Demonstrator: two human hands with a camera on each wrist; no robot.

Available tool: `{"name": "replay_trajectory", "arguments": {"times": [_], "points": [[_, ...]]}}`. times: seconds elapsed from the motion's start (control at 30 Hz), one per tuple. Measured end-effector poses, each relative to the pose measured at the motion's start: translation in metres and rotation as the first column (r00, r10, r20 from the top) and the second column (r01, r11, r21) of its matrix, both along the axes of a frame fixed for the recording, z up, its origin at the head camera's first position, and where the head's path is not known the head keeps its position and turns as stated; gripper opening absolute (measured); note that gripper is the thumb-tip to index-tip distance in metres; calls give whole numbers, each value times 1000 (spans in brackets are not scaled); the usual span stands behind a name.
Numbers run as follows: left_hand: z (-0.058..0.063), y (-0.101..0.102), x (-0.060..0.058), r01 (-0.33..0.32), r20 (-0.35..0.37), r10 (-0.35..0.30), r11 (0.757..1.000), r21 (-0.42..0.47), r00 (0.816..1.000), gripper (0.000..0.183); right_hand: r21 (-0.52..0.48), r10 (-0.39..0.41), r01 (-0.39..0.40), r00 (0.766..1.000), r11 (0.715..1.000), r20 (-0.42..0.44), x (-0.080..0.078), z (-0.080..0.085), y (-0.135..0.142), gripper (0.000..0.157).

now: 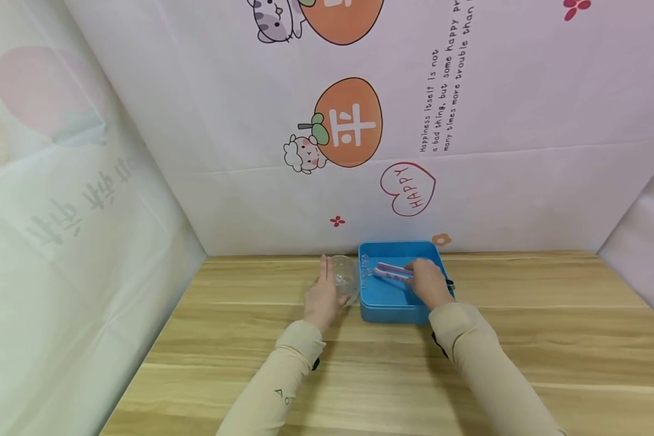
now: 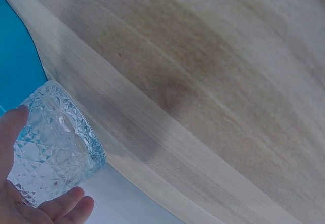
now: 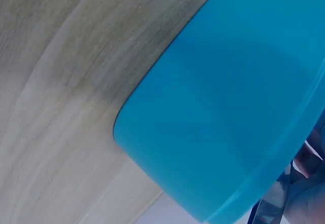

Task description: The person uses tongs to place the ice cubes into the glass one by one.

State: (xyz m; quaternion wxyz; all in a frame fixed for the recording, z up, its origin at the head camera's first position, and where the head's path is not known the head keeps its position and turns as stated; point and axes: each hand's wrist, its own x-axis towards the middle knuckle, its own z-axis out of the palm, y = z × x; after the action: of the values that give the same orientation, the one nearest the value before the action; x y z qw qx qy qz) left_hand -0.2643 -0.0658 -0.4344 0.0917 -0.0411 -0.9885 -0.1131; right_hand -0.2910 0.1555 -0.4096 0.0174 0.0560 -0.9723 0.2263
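A clear glass bowl (image 1: 346, 278) with a diamond-cut pattern stands against the left side of a blue box (image 1: 395, 313). My left hand (image 1: 323, 303) holds the bowl from its left. In the left wrist view the thumb lies on one side of the patterned glass (image 2: 56, 137) and the fingers on the other. Over the box, my right hand (image 1: 427, 283) grips pale pink-and-blue tongs (image 1: 389, 270), their tips pointing left. Several small clear pieces (image 1: 364, 266) lie along the box's left inner wall, close to the tips.
The box and bowl stand at the back of a wood-grain table (image 1: 240, 339), close to a white printed cloth (image 1: 261, 206). In the right wrist view the blue box's outer wall (image 3: 203, 107) covers most of the tongs.
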Motion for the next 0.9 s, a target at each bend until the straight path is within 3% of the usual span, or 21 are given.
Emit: {"name": "replay_trajectory", "arguments": {"times": [0.27,0.6,0.9], "points": [[3,0,2,-6,9,5,1000,20,1000,95,1,16,-16,999,1000,-31,0,2,7,30],[5,1,2,-6,19,5,1000,25,1000,95,-20,-7,7,1000,1000,5,1,11,17,32],[5,3,2,-7,27,6,999,34,1000,95,-43,7,-8,999,999,-35,6,20,22,31]]}}
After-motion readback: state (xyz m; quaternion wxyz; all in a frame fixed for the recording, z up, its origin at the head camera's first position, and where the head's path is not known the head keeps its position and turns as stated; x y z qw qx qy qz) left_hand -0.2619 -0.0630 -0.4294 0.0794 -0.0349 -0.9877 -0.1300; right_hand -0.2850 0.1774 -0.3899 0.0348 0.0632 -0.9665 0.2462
